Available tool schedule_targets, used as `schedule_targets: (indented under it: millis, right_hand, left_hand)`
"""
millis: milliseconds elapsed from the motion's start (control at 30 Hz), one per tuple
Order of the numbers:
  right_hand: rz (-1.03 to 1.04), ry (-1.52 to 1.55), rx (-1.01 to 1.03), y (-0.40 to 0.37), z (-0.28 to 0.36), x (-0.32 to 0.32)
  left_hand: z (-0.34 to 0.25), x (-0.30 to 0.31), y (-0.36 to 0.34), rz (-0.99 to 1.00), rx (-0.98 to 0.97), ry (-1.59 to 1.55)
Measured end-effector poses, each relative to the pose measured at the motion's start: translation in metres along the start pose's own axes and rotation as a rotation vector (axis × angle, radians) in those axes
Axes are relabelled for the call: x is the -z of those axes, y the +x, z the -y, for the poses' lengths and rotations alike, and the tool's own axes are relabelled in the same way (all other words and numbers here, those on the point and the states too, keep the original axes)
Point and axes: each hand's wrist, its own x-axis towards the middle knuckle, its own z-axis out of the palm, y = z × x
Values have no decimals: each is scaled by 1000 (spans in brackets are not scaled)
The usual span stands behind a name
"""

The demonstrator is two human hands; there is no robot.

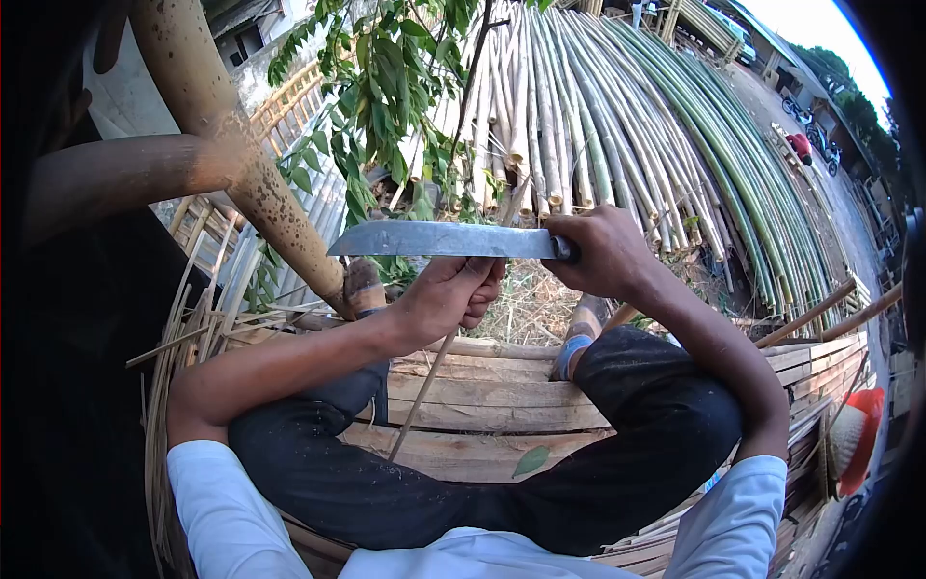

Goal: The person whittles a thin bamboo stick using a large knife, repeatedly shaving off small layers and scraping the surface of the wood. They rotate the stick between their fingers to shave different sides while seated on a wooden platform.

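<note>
The right hand (603, 253) is closed tight around the handle of a broad knife (434, 239), whose blade lies level and points to the person's left. Just under the blade, the left hand (449, 294) is curled in a fist around the top of a thin bamboo strip (420, 396). The strip slants down between the knees to the slatted bamboo platform (502, 415) the person sits on. Whether the edge already bites the strip's tip is hidden behind the fingers.

The work looks like paring or splitting the strip, and it seems to call for small, controlled pressure — the left fingers sit very close to the edge. The thumb is best tucked below the blade line, with the strip's lower end braced against the platform. A stack of green bamboo poles (598, 116) lies ahead and a thick post (241, 164) leans at the left.
</note>
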Motion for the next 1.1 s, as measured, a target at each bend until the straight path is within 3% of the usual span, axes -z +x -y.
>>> schedule_targets:
  millis: [267,667,1100]
  right_hand:
    - [102,-132,-84,6,9,-1]
    - [-20,-179,-97,3,-9,-7]
    - [-38,-211,-254,-5,-30,-4]
  left_hand:
    - [4,1,-1,28,27,16]
    - [-4,-1,-4,-56,6,20]
    - [-13,-5,-7,-106,0,-44]
